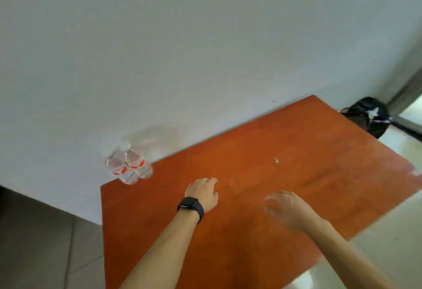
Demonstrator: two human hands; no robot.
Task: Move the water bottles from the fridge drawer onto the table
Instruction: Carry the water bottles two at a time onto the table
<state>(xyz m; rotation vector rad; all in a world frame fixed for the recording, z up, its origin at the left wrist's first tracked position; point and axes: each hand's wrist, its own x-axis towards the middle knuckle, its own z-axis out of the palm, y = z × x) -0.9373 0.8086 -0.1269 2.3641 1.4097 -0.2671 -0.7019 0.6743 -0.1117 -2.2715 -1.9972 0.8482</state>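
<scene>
Two loose, empty hands (202, 191) (288, 209) over table (296, 147)

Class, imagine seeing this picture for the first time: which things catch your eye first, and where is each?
The orange table fills the lower middle, bright against the wall. Two water bottles stand side by side at its far left corner. The left hand, wearing a black watch, and the right hand are over its near part, both empty.
</scene>
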